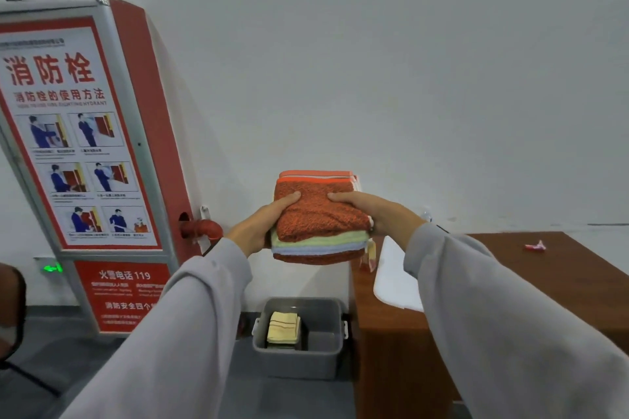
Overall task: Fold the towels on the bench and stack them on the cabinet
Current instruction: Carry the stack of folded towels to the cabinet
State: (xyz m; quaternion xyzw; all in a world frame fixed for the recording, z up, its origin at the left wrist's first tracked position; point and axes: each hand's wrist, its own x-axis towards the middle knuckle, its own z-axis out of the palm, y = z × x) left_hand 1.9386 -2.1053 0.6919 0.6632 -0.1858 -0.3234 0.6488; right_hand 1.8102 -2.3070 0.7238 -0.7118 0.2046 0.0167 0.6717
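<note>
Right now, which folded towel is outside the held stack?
The pale yellow towel, lying in the grey bin; the others are gripped together as one stack.

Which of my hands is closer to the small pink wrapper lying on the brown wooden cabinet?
Right. The right hand grips the folded towel stack on the side toward the pink wrapper; the left hand grips the opposite side, farther off.

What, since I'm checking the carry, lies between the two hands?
In the head view, a stack of folded towels, rust-red on top, gripped by the left hand and right hand.
</note>
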